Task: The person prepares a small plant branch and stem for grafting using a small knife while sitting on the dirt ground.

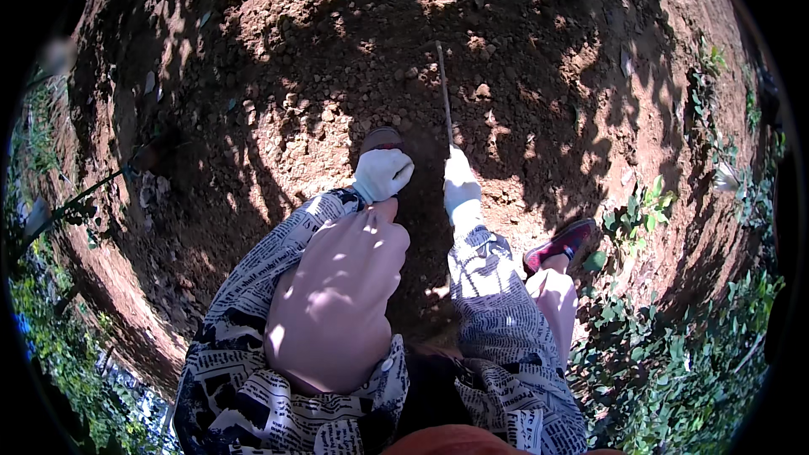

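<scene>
My left hand (382,175), in a white glove, is curled into a loose fist in front of my bent left knee. Nothing shows in its grip. Just beyond it, the toe of a brown shoe (381,138) rests on the soil. My right hand (462,187), gloved in white too, is closed around a thin pole (444,91), perhaps a tool handle. The pole points away from me over dark, crumbly soil (392,57). Whether its far end carries a tool head cannot be made out in the shade.
Leafy plants (676,354) grow thickly at the lower right. A small green seedling (641,215) stands near my red patterned shoe (561,244). At the left, a thin dark stem (82,202) reaches in over the dirt. More foliage (76,341) lines the lower left.
</scene>
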Motion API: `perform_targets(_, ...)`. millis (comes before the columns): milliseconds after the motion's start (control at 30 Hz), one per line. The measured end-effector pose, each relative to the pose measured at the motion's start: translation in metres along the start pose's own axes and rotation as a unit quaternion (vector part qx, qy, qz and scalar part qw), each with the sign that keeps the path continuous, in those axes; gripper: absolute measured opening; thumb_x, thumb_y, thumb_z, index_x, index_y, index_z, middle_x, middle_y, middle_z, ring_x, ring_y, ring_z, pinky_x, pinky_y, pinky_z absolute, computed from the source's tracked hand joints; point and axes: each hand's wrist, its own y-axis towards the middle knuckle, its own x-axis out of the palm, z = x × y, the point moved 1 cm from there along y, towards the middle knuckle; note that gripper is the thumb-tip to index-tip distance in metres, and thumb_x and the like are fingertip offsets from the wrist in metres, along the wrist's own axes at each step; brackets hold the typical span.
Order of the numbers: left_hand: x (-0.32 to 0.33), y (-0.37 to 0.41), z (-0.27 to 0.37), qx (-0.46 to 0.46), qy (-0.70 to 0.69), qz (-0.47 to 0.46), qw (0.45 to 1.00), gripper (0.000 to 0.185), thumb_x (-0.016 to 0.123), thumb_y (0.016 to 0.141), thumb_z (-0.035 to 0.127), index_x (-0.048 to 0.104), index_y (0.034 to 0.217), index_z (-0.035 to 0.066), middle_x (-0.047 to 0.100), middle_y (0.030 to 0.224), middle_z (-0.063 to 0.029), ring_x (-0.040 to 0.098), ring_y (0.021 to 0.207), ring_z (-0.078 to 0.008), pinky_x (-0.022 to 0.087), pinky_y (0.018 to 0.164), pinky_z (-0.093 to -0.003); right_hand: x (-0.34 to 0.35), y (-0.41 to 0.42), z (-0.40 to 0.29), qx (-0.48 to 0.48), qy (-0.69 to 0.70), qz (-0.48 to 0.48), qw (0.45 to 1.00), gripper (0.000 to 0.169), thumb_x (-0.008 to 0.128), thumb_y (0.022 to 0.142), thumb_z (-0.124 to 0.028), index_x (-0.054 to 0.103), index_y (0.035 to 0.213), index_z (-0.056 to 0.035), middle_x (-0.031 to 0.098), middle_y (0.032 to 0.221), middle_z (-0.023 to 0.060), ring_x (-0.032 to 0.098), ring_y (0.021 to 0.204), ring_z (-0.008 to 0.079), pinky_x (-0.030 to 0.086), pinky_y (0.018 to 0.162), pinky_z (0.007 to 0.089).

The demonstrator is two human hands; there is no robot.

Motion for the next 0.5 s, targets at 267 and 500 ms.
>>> perform_targets(267,0.005,-0.002,-0.001,-0.007,-0.014,-0.021,1.000,0.015,0.059,0.083,0.021,0.065,0.075,0.009,0.061,0.072,-0.0108,0.061,0.070,-0.0316,0.047,0.061,-0.0425,0.000,-0.106,0.060,0.087,-0.011,-0.009,0.996,0.041,0.042,0.098,-0.035,0.049,0.134,-0.0176,0.067,0.087,0.0191,0.065,0.076,0.0381,0.051,0.068,0.0446)
perform_targets(500,0.002,-0.001,-0.003,-0.012,0.002,-0.016,1.000,0.016,0.059,0.083,0.022,0.064,0.075,0.009,0.061,0.071,-0.0114,0.060,0.069,-0.0322,0.047,0.060,-0.0432,0.016,-0.013,-0.002,-0.010,-0.091,0.043,0.995,0.042,0.044,0.096,-0.035,0.050,0.133,-0.0155,0.067,0.084,0.0203,0.065,0.074,0.0375,0.052,0.066,0.0454)
